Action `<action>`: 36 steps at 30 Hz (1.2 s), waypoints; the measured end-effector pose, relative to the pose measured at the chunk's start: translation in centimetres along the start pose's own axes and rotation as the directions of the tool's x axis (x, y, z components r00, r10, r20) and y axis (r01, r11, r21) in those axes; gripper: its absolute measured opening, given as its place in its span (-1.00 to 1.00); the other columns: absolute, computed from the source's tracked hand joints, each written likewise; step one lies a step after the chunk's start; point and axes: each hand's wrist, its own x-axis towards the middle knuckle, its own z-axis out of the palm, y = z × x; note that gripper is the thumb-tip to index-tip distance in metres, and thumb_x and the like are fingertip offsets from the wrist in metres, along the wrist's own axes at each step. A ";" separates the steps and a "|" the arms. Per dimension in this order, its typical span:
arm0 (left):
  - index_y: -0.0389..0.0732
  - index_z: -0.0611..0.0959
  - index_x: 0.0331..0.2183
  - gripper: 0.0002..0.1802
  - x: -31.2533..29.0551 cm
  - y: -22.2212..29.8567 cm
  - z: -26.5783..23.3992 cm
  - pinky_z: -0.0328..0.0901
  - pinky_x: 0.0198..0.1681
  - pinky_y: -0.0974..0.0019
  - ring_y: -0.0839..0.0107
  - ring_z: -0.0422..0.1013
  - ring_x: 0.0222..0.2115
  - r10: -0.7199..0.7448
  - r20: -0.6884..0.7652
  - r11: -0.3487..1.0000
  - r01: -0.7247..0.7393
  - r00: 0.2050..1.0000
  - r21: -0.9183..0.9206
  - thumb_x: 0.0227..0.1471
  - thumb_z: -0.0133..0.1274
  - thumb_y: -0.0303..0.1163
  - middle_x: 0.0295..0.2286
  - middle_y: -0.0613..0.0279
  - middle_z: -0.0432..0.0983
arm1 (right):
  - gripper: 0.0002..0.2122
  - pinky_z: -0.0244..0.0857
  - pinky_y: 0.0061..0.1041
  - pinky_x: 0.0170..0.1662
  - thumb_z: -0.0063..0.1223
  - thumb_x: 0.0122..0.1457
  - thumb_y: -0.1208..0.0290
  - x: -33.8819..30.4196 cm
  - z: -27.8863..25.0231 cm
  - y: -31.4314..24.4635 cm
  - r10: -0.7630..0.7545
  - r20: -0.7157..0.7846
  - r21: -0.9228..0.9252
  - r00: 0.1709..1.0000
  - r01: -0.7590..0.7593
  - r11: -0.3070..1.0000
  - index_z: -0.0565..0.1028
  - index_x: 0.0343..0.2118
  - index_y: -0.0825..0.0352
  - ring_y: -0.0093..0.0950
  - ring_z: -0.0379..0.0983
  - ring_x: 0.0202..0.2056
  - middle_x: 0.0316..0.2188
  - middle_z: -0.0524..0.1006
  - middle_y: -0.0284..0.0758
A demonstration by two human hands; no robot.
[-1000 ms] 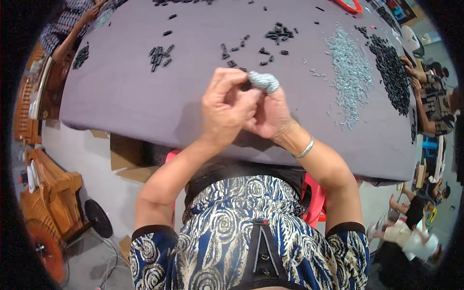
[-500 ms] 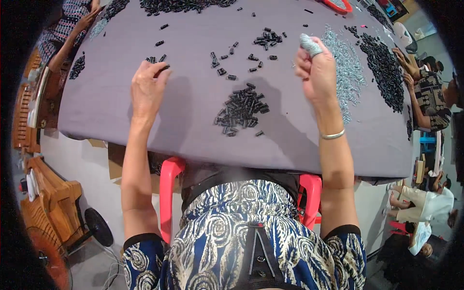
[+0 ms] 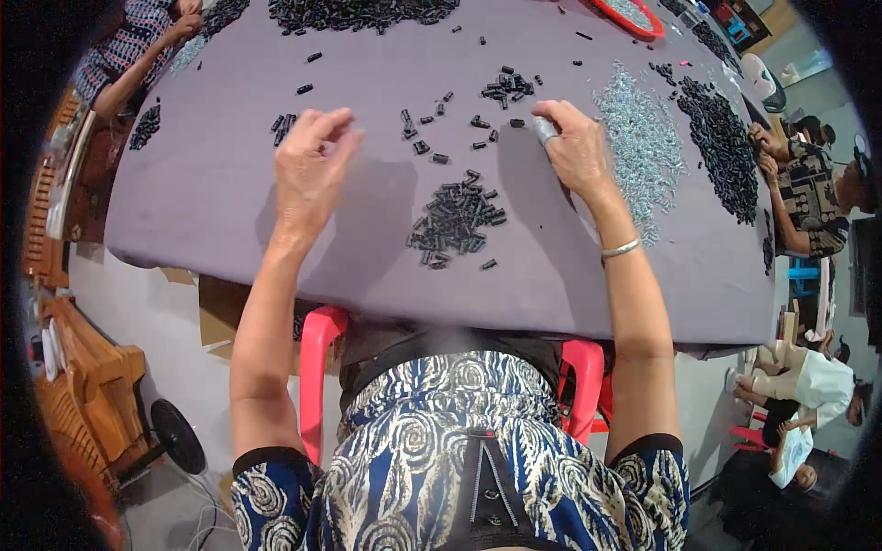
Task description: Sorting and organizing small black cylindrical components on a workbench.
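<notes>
Left hand [image 3: 310,174] blurred, fingers bent, can't tell grip; right hand [image 3: 579,151] curled, can't tell grip; best pinch small black tubes [image 3: 457,219] lightly, one each

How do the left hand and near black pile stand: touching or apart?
Apart. The head view shows grey cloth between the left hand and the near black pile.

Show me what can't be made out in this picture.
In the head view:
Left hand: blurred at the fingertips; anything held is unclear.
Small black pieces: partly hidden behind that hand.
Red tray: cut off by the top edge.
Silvery pile: single pieces too small.
</notes>
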 end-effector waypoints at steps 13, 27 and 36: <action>-0.27 0.59 -0.32 -0.79 -2.0 2.0 3.8 0.28 -0.40 0.48 0.52 0.38 -0.47 0.003 0.157 0.985 0.024 0.988 -0.171 -0.12 0.11 -0.56 -0.48 0.28 0.45 | -0.90 0.31 -0.31 -0.34 0.01 -0.07 0.52 0.0 0.9 -1.4 -0.112 0.134 -0.110 0.985 0.128 0.986 0.46 -0.43 0.33 -0.24 0.43 -0.40 -0.47 0.45 -0.25; -0.28 0.52 -0.23 -0.67 -3.6 4.8 6.1 0.34 -0.36 0.42 0.40 0.44 -0.40 0.171 0.291 0.869 -0.006 0.941 -0.494 -0.16 0.12 -0.61 -0.40 0.16 0.44 | -0.86 0.33 -0.58 -0.36 0.09 -0.07 0.61 -4.3 0.1 -7.1 -0.033 0.206 0.541 0.978 -0.086 0.836 0.45 -0.39 0.41 -0.53 0.46 -0.45 -0.47 0.51 -0.25; -0.28 0.58 -0.36 -0.79 -4.1 4.4 6.4 0.32 -0.39 0.39 0.35 0.43 -0.47 0.226 0.208 0.897 -0.120 0.952 -0.425 -0.18 0.14 -0.59 -0.49 0.18 0.47 | -0.83 0.34 -0.59 -0.30 0.05 -0.01 0.61 -4.6 0.2 -7.1 -0.020 0.273 0.575 0.962 -0.147 0.805 0.39 -0.32 0.39 -0.61 0.43 -0.40 -0.49 0.48 -0.34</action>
